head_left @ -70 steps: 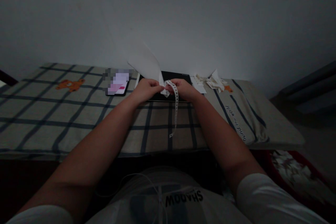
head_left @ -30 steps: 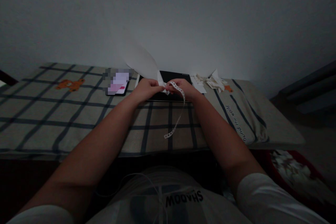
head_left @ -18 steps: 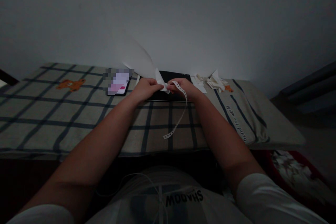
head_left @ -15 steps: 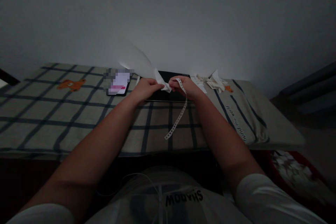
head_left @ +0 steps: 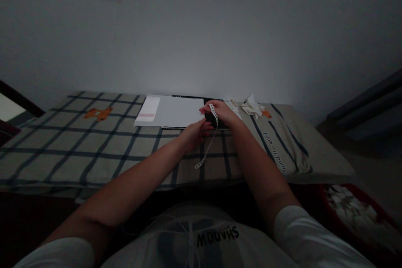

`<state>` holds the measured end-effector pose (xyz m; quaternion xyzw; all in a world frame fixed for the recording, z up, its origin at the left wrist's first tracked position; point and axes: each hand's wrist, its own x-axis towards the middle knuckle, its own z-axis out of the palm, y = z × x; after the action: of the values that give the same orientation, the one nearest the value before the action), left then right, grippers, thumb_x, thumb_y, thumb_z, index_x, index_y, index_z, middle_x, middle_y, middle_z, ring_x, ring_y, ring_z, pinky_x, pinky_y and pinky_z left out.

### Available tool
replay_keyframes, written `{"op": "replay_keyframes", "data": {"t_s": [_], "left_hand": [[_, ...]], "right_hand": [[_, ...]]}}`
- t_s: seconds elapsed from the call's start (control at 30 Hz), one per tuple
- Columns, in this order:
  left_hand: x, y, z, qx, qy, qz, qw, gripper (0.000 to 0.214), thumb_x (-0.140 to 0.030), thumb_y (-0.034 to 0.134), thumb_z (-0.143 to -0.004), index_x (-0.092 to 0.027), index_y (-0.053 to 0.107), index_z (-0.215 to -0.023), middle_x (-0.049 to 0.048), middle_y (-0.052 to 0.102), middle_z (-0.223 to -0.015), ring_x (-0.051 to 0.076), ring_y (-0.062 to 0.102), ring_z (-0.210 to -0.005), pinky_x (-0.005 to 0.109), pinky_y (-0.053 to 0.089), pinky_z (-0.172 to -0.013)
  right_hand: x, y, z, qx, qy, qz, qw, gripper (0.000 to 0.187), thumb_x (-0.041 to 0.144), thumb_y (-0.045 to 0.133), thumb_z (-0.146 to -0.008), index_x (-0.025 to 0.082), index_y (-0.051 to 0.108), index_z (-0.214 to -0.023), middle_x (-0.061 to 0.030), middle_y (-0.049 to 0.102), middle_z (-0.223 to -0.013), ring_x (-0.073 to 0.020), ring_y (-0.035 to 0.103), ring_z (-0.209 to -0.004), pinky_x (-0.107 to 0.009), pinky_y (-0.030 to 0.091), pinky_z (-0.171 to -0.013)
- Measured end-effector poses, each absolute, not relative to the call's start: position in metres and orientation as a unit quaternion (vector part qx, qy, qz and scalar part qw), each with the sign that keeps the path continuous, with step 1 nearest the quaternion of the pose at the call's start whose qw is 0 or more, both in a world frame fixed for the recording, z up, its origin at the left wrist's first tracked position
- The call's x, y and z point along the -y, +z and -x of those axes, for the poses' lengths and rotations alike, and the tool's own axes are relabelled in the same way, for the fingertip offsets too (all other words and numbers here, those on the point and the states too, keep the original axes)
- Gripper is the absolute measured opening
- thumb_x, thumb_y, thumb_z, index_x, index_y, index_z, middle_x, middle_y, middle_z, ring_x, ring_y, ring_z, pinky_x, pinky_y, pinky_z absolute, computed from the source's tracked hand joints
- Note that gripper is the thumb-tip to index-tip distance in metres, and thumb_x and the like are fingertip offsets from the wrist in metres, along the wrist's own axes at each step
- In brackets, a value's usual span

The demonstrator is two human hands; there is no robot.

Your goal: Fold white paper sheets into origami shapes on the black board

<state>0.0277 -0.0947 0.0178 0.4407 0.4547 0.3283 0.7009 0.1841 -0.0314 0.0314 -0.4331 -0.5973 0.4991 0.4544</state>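
Observation:
A strip of white paper with a row of holes (head_left: 201,162) hangs from my right hand (head_left: 221,112), draped over its fingers. My right fingers are closed on it above the black notebook-like item (head_left: 224,125). Just below, my left hand (head_left: 192,135) has let its fingers spread loosely near the right fingertips, with nothing visible in it. A white sheet of paper (head_left: 182,112) lies flat across the black item and reaches left, where a lit phone screen glows through it. The phone itself is covered by the sheet.
Crumpled paper scraps (head_left: 252,106) lie right of the black item. A checked cloth (head_left: 125,150) with bear prints covers the bed-like surface, which meets a wall (head_left: 201,42) behind. Below its front edge at right, a red basin (head_left: 325,201) holds many paper scraps.
The white sheet, raised and curled before, now lies flat over the black item and phone. My left hand has released the paper and moved right and down. The view has shifted slightly.

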Motion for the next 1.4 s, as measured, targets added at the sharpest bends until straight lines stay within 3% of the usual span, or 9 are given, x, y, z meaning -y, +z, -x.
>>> {"op": "replay_keyframes", "data": {"t_s": [0.1, 0.23, 0.3, 0.4, 0.8, 1.03, 1.13, 1.23, 1.4], "left_hand": [[0.105, 0.018, -0.022, -0.438, 0.296, -0.550, 0.647, 0.038, -0.040, 0.054, -0.088, -0.020, 0.069, -0.118, 0.0097, 0.072, -0.117, 0.017, 0.065, -0.082, 0.027, 0.043, -0.061], [0.098, 0.019, 0.011, -0.412, 0.320, -0.812, 0.262, 0.030, -0.029, 0.050, -0.091, -0.019, 0.073, -0.107, 0.0088, 0.072, -0.114, 0.023, 0.063, -0.108, 0.038, 0.046, -0.097], [0.090, 0.018, 0.029, -0.438, 0.273, -0.853, 0.077, 0.033, -0.032, 0.047, -0.095, -0.018, 0.073, -0.110, 0.0113, 0.069, -0.120, 0.028, 0.058, -0.118, 0.044, 0.043, -0.103], [0.084, 0.014, 0.043, -0.475, 0.173, -0.863, -0.021, 0.039, -0.036, 0.042, -0.099, -0.016, 0.071, -0.114, 0.0133, 0.066, -0.130, 0.030, 0.057, -0.124, 0.046, 0.043, -0.104], [0.085, -0.009, 0.006, -0.420, 0.079, -0.904, -0.016, 0.051, -0.040, 0.033, -0.103, -0.018, 0.044, -0.147, 0.0118, 0.041, -0.157, 0.029, 0.038, -0.144, 0.050, 0.034, -0.113], [0.084, -0.001, -0.011, -0.412, 0.136, -0.900, 0.033, 0.048, -0.039, 0.033, -0.103, -0.020, 0.049, -0.145, 0.0108, 0.039, -0.158, 0.029, 0.037, -0.144, 0.053, 0.032, -0.112], [0.091, 0.017, -0.010, -0.415, 0.283, -0.857, 0.112, 0.047, -0.039, 0.032, -0.102, -0.017, 0.065, -0.127, 0.0105, 0.057, -0.144, 0.025, 0.047, -0.136, 0.045, 0.033, -0.113], [0.104, 0.035, -0.014, -0.381, 0.350, -0.799, 0.306, 0.059, -0.054, 0.031, -0.099, -0.015, 0.075, -0.102, 0.0091, 0.076, -0.103, 0.023, 0.067, -0.102, 0.034, 0.047, -0.094], [0.125, 0.050, -0.024, -0.380, 0.384, -0.757, 0.367, 0.046, -0.059, 0.068, -0.077, -0.016, 0.077, -0.089, 0.0039, 0.074, -0.080, 0.020, 0.064, -0.077, 0.029, 0.045, -0.070]], "right_hand": [[0.032, 0.027, -0.190, 0.634, 0.451, 0.470, 0.417, 0.023, 0.032, 0.081, -0.069, 0.016, 0.066, -0.078, -0.0054, 0.073, -0.082, -0.0169, 0.066, -0.082, -0.029, 0.051, -0.076], [0.038, 0.021, -0.193, 0.714, 0.404, 0.463, 0.335, 0.016, 0.028, 0.076, -0.074, 0.016, 0.070, -0.082, -0.0048, 0.073, -0.083, -0.0173, 0.065, -0.079, -0.030, 0.051, -0.075], [0.043, 0.018, -0.191, 0.746, 0.381, 0.442, 0.321, 0.013, 0.025, 0.071, -0.078, 0.016, 0.070, -0.087, -0.0060, 0.074, -0.091, -0.0182, 0.066, -0.086, -0.032, 0.051, -0.081], [0.051, 0.015, -0.187, 0.784, 0.345, 0.421, 0.298, 0.013, 0.020, 0.068, -0.081, 0.017, 0.071, -0.093, -0.0068, 0.075, -0.101, -0.0201, 0.067, -0.097, -0.035, 0.049, -0.090], [0.062, 0.017, -0.195, 0.775, 0.218, 0.483, 0.344, 0.010, 0.023, 0.063, -0.080, 0.014, 0.068, -0.081, -0.0042, 0.071, -0.080, -0.0167, 0.061, -0.075, -0.028, 0.046, -0.074], [0.070, 0.032, -0.201, 0.726, 0.169, 0.523, 0.413, 0.013, 0.015, 0.060, -0.077, 0.015, 0.070, -0.084, -0.0051, 0.072, -0.083, -0.0177, 0.064, -0.077, -0.030, 0.048, -0.075], [0.075, 0.047, -0.203, 0.717, 0.103, 0.530, 0.441, 0.014, 0.017, 0.059, -0.080, 0.017, 0.072, -0.085, -0.0057, 0.073, -0.084, -0.0185, 0.064, -0.079, -0.031, 0.049, -0.077], [0.078, 0.060, -0.205, 0.706, 0.038, 0.538, 0.460, 0.015, 0.022, 0.058, -0.083, 0.017, 0.072, -0.084, -0.0057, 0.072, -0.083, -0.0188, 0.064, -0.078, -0.032, 0.048, -0.076], [0.075, 0.071, -0.203, 0.672, 0.013, 0.566, 0.478, 0.013, 0.021, 0.058, -0.082, 0.016, 0.070, -0.081, -0.0046, 0.070, -0.080, -0.0179, 0.062, -0.077, -0.031, 0.047, -0.077]]}}
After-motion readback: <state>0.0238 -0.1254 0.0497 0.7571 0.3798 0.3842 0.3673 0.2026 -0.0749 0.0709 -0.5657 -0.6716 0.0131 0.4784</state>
